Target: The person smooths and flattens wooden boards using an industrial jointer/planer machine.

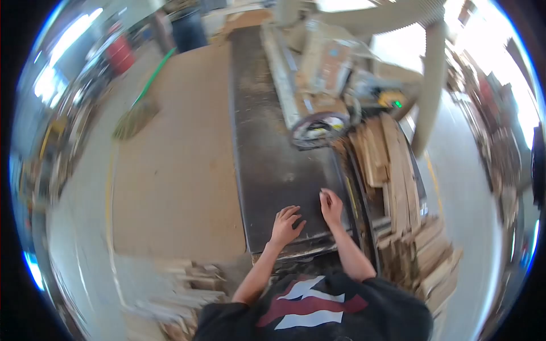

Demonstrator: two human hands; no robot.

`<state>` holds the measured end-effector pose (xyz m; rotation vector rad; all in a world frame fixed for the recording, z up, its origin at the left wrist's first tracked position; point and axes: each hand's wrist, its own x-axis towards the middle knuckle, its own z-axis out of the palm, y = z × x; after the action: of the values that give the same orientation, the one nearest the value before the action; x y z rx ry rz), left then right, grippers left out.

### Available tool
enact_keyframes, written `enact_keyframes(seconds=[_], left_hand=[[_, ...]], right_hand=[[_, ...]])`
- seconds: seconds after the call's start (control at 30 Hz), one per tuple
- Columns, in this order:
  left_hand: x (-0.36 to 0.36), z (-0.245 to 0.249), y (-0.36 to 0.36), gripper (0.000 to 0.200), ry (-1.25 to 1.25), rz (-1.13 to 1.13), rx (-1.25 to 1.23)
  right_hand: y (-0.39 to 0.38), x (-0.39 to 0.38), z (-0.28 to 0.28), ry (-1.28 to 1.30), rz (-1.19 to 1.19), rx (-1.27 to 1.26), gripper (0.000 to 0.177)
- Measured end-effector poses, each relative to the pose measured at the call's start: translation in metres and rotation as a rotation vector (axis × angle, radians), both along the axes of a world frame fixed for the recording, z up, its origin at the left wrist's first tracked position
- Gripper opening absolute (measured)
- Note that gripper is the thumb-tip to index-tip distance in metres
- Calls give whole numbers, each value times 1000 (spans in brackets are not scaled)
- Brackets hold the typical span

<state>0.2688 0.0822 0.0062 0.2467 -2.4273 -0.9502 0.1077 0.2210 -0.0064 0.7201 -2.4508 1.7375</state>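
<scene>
My left hand [288, 225] is over the near end of a long dark tabletop [284, 170], its fingers apart and slightly bent, with nothing in them. To its right is my right hand [331, 206], the fingers curled in and pressed together near the tabletop's right edge. Whatever it may hold is hidden. Further along the tabletop, a dark round-rimmed part [319, 129] sits at the end of a pale machine assembly [324, 62]. Stacked wooden strips [392, 165] lie just right of the right hand.
A wide brown panel [176, 153] adjoins the tabletop's left side, with a green-handled broom [139, 113] at its far left. Loose wood pieces [193, 290] lie at lower left, and more [426, 256] at lower right. A thick ribbed hose [429, 85] hangs at upper right.
</scene>
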Motion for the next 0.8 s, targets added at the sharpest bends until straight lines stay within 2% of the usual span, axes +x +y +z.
enact_keyframes(seconds=[0.1,0.13,0.17,0.2,0.23,0.3,0.37,0.43,0.5,0.53,0.57,0.63,0.67,0.7,0.73,0.77,0.8], left_hand=[[17,-6,-1,20,74,-25,56],[27,-9,0,19,102,9,86],[42,-6,3,19,96,33,148],[60,-8,10,18,123,102,148],[83,-8,17,16,105,171,200],[137,-11,37,13,140,462,159],[190,-21,60,13,119,578,163],[255,-22,96,13,22,833,140],[312,-39,141,16,-54,1174,240],[331,-48,165,20,-77,1343,293],[347,-50,188,25,-86,1529,461],[374,-58,236,38,-110,1857,791],[390,-91,265,43,-172,1978,881],[398,-102,288,46,-242,2110,894],[408,-104,310,48,-344,2104,1087],[415,-128,332,46,-148,2118,1088],[415,-119,347,42,10,2054,1151]], right_hand=[[15,26,-6,82,41,152,26],[14,26,-10,211,42,189,29],[11,29,2,176,60,195,34],[12,23,-2,87,109,150,37],[12,21,-3,256,79,197,36],[14,16,-9,89,115,102,32],[10,14,-26,167,95,197,35],[7,22,-13,208,218,302,36],[11,38,-10,229,224,391,37],[8,35,-13,430,352,374,34],[8,34,-13,631,472,360,31],[8,49,-12,682,520,420,29],[8,62,-8,733,508,447,29],[6,78,-7,714,524,444,28],[2,96,6,697,501,444,27],[-2,114,17,694,509,480,28],[-4,124,17,700,520,469,32]])
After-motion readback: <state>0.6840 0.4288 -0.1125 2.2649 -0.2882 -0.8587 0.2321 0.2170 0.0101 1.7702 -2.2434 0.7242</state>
